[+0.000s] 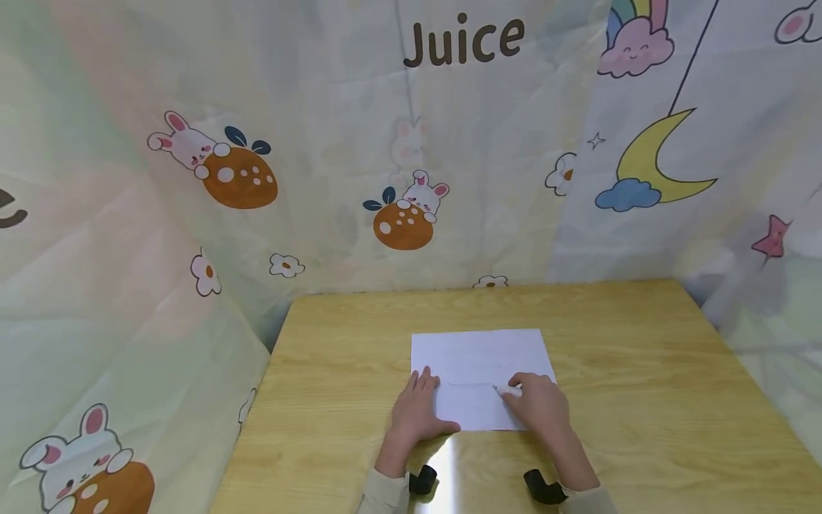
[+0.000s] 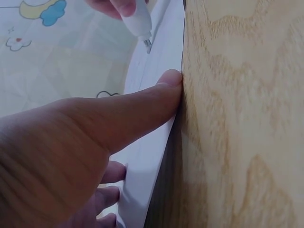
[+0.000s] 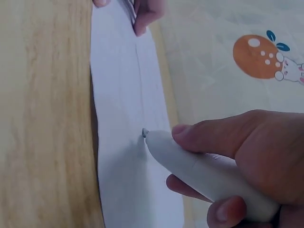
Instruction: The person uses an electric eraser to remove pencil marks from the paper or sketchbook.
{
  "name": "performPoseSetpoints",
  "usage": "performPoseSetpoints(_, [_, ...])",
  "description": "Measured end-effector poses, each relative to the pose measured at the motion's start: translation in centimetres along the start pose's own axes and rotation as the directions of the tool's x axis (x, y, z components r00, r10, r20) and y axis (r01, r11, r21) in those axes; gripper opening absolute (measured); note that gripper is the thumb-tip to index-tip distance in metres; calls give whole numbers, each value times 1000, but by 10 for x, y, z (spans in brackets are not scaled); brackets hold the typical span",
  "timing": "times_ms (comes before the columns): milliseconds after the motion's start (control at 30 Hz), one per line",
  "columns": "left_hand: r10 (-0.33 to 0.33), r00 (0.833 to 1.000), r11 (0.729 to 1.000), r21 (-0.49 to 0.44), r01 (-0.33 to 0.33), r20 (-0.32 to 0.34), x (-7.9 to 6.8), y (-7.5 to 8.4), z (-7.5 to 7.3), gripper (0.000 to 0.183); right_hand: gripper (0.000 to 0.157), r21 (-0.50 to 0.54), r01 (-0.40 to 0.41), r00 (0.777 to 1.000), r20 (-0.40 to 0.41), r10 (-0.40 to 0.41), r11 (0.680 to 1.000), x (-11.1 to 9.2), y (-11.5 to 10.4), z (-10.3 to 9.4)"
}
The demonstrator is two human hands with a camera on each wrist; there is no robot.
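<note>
A white sheet of paper [image 1: 478,353] lies on the table in the head view. My left hand [image 1: 416,412] rests on its left side with the fingers spread; the thumb [image 2: 142,107] presses at the near edge. On the right, my right hand [image 1: 541,408] grips a thick white pen-shaped tool [image 3: 194,166] between thumb and fingers. Its small grey metal tip [image 3: 145,133] stands at the paper's surface, right of the middle. A thin line [image 1: 469,385] runs across the sheet from near the left fingers to that tip.
The light wooden table [image 1: 340,357] extends around the paper on all sides. Behind it hangs a printed cloth [image 1: 321,214] with rabbits and a moon. Black wrist mounts [image 1: 542,487] sit at both sleeves, close over the table's near part.
</note>
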State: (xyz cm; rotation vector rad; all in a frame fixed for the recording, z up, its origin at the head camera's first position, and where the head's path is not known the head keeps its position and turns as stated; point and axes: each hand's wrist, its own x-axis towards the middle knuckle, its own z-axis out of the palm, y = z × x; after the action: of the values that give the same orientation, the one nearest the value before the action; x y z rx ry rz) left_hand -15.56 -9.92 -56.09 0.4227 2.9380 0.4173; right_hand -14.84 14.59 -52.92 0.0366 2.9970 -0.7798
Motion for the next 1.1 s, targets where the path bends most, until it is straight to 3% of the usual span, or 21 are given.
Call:
performPoseSetpoints(300, [12, 1000, 1000, 4, -11, -24, 8, -1, -5, 98, 23, 0, -12, 1000, -17, 12, 1000, 1, -6, -10])
performPoseSetpoints(533, [-3, 1000, 1000, -16, 3, 10, 4, -1, -4, 99, 22, 12, -11, 1000, -27, 11, 1000, 0, -3, -5])
performPoseSetpoints(733, [7, 1000, 1000, -1, -7, -8, 5, 2, -2, 98, 22, 18, 13, 997, -72, -12, 1000, 0, -2, -1])
performPoseSetpoints(900, [2, 1000, 1000, 1, -2, 11, 4, 2, -2, 98, 20, 21, -22, 999, -45, 22, 1000, -5, -5, -1])
performPoseSetpoints(1100, [8, 1000, 1000, -1, -8, -5, 1, 4, -1, 97, 19, 28, -1, 999, -53, 3, 1000, -8, -7, 2])
